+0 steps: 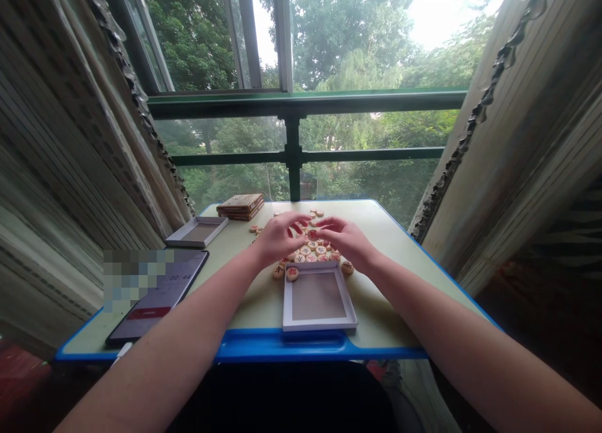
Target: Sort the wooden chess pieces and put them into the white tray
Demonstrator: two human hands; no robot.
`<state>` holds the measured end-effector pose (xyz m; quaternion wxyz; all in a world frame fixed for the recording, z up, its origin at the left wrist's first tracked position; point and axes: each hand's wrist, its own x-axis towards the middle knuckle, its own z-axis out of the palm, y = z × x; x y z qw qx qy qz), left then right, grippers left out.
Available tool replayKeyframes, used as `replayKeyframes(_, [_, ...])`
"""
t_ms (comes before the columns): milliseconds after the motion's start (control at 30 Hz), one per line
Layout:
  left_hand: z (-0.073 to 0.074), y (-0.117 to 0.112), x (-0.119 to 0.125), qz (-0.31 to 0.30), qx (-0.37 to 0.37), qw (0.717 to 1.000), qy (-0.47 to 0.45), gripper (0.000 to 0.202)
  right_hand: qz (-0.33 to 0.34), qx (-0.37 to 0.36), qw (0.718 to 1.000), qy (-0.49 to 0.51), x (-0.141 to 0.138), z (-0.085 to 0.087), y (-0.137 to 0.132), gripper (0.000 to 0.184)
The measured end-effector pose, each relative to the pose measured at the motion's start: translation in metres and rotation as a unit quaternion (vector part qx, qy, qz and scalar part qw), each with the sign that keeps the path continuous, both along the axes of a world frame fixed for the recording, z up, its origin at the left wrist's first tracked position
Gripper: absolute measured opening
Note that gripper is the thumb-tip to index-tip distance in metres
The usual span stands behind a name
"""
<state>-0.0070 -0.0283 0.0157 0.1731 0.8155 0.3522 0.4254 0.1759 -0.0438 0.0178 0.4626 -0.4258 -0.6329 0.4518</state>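
Observation:
Round wooden Chinese chess pieces [312, 245] with red or black characters lie in a cluster in the middle of the table. Over the cluster's left side is my left hand [282, 237], fingers curved and apart. My right hand [345, 239] faces it from the right, its fingers also spread and bent. I see no piece held in either hand, though both hide some pieces. Just in front of the cluster is a shallow white box tray [285, 301]. A piece with a red character [292, 274] sits at the tray's upper left corner.
At the left stand another shallow white tray [201, 243] and a folded brown board-like stack [239, 206]. A tablet [157, 301] with a cable lies near the left edge. The table [390, 307] has a raised blue rim; curtains hang on both sides before a window railing.

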Motion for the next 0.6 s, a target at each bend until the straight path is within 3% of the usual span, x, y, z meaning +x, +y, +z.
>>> replayKeyframes(133, [0.007,0.002,-0.010,0.053,-0.122,0.990,0.052,0.024,0.080,0.074,0.982,-0.154,0.000,0.006,-0.013,0.023])
replayKeyframes(300, [0.008,0.002,-0.019,-0.011,-0.224,0.965,0.138,0.018,0.205,0.165,0.906,-0.331,-0.006,0.008,-0.032,0.014])
replayKeyframes(600, [0.016,-0.004,-0.025,-0.047,-0.274,0.942,0.187,0.016,0.256,0.211,0.860,-0.387,-0.004,0.004,-0.034,0.015])
